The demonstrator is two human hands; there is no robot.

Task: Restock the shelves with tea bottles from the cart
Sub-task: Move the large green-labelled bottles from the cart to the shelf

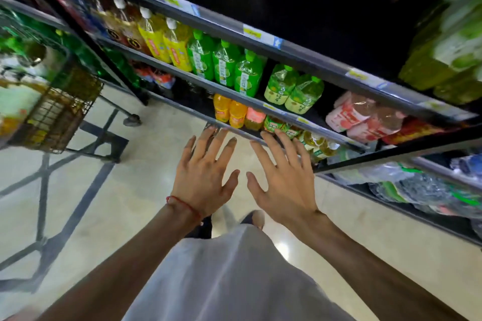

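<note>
My left hand (206, 174) and my right hand (284, 180) are held out side by side, palms down, fingers spread and straight, holding nothing. Their fingertips reach the front edge of a low shelf (234, 133). Green-labelled tea bottles (224, 65) stand in a row on the shelf above, with two paler green ones (294, 91) to their right. Yellow-labelled bottles (167, 41) stand further left. Small orange bottles (229, 109) sit on the low shelf just beyond my fingers. The wire cart (60, 109) stands at the left, blurred, with goods in its basket.
Pink-labelled bottle packs (365, 117) lie on the shelf to the right, and clear wrapped packs (417, 187) fill the bottom shelf. A dark gap (287, 0) opens in the upper shelf. Shiny cream floor (125, 190) lies between cart and shelves.
</note>
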